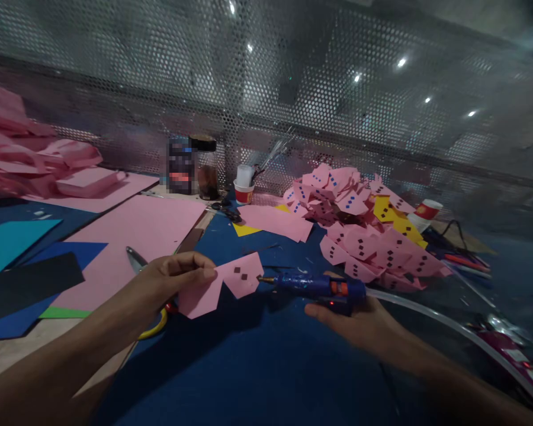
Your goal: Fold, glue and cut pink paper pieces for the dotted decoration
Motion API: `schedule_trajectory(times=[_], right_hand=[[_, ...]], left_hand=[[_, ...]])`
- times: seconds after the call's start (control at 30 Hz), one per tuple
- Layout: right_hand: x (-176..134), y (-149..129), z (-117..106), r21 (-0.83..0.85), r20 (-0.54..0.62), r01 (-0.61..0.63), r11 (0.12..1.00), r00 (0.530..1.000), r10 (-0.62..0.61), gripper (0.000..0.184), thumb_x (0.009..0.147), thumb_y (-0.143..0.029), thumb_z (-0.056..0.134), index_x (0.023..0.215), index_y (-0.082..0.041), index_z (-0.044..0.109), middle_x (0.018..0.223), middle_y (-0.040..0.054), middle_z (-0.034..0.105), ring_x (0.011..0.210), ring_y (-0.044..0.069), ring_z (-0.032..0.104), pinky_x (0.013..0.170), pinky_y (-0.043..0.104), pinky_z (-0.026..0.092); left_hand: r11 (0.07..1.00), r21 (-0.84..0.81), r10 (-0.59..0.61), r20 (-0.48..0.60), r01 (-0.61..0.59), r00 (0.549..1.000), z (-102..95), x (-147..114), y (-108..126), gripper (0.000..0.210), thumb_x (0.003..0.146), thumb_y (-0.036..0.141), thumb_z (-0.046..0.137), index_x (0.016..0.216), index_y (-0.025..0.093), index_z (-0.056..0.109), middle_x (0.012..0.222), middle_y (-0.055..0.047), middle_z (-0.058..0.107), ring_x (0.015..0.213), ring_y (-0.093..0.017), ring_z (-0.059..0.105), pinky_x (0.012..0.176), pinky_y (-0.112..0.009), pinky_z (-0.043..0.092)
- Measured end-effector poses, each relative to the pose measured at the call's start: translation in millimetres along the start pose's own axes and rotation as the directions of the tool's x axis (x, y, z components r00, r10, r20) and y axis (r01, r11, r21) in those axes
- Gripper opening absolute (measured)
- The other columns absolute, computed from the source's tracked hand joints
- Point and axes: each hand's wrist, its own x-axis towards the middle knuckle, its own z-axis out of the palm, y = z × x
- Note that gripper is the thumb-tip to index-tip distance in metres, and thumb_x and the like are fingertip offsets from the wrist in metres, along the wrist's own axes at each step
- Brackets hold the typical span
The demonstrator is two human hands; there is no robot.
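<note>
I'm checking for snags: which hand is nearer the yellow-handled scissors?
Left. The left hand, gripping a pink paper piece, and its wrist partly cover the scissors in this view; the right hand, holding a blue glue gun, is farther off, to their right.

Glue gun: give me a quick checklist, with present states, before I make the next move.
1. Glue gun in right hand: ok.
2. Marked pink paper pinched in left hand: ok.
3. Clear stick running to the gun's rear: ok.
4. Nozzle touching the paper's edge: cannot tell.
5. Nozzle hot: cannot tell.
6. Scissors fully visible: not ok, partly hidden behind the left arm and hand.
</note>
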Motion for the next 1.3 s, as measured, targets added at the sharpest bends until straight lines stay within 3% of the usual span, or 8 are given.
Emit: schedule_trajectory(times=[0.1, 0.2, 0.43, 0.63, 1.03, 1.3], right_hand=[[-1.1, -7.1, -1.0, -0.001, 0.071, 0.003, 1.000, 0.997, -0.003, 0.033, 0.088, -0.053, 0.073, 0.086, -0.023, 0.060, 0.066, -0.0035, 0.052, 0.057, 0.012, 0.044, 0.046, 0.024, 0.034], [-2.9, -15.3, -1.7, 0.031, 0.134, -0.025, 0.999, 0.991, 0.021, 0.031, 0.090, -0.049, 0.072, 0.086, -0.023, 0.057, 0.066, -0.0050, 0.047, 0.056, 0.011, 0.040, 0.046, 0.023, 0.031], [-4.7, -23.2, -3.4, -0.029, 0.136, 0.036, 0.999, 0.990, -0.032, 0.023, 0.091, -0.043, 0.071, 0.089, -0.022, 0.060, 0.067, -0.0036, 0.055, 0.057, 0.012, 0.045, 0.049, 0.024, 0.032], [-6.3, -27.3, -8.1, -0.058, 0.186, 0.099, 0.993, 0.979, -0.087, 0.006, 0.090, -0.024, 0.067, 0.094, -0.022, 0.063, 0.072, -0.0036, 0.060, 0.063, 0.013, 0.050, 0.055, 0.025, 0.034], [-4.0, -22.3, -6.7, -0.159, 0.178, 0.196, 0.968, 0.970, -0.167, 0.010, 0.088, -0.018, 0.065, 0.097, -0.021, 0.062, 0.075, -0.0042, 0.061, 0.063, 0.012, 0.053, 0.056, 0.024, 0.035], [-5.5, -18.1, -2.7, -0.175, 0.162, 0.195, 0.965, 0.973, -0.167, 0.016, 0.085, -0.014, 0.065, 0.099, -0.022, 0.063, 0.077, -0.0039, 0.064, 0.062, 0.012, 0.053, 0.055, 0.023, 0.034]], left_hand=[[1.000, -0.002, 0.000, 0.006, 0.000, 1.000, -2.3, 1.5, -4.5, 0.034, 0.068, 0.050, 0.088, 0.076, 0.020, 0.074, 0.062, 0.000, 0.062, 0.053, -0.011, 0.051, 0.046, -0.018, 0.036], [1.000, -0.011, -0.009, 0.005, 0.009, 1.000, -3.5, 1.0, -7.0, 0.033, 0.071, 0.049, 0.087, 0.079, 0.020, 0.074, 0.065, 0.000, 0.064, 0.056, -0.012, 0.054, 0.048, -0.019, 0.039], [0.999, -0.036, -0.008, 0.038, 0.009, 0.999, -4.7, 2.4, -7.2, 0.033, 0.068, 0.048, 0.090, 0.077, 0.020, 0.075, 0.064, 0.000, 0.063, 0.056, -0.012, 0.054, 0.047, -0.017, 0.039], [0.999, -0.050, -0.004, -0.004, 0.004, 1.000, 0.1, -0.9, -2.4, 0.031, 0.065, 0.045, 0.092, 0.074, 0.020, 0.076, 0.060, 0.000, 0.062, 0.054, -0.011, 0.052, 0.045, -0.017, 0.039], [0.996, -0.086, -0.009, -0.030, 0.006, 1.000, 5.0, -5.8, 0.9, 0.028, 0.065, 0.044, 0.091, 0.072, 0.021, 0.076, 0.059, 0.001, 0.062, 0.053, -0.011, 0.051, 0.046, -0.016, 0.037], [0.995, -0.098, -0.017, -0.024, 0.015, 1.000, 3.6, -5.1, -1.3, 0.030, 0.064, 0.045, 0.093, 0.074, 0.022, 0.077, 0.061, 0.001, 0.063, 0.056, -0.010, 0.053, 0.047, -0.014, 0.038]])
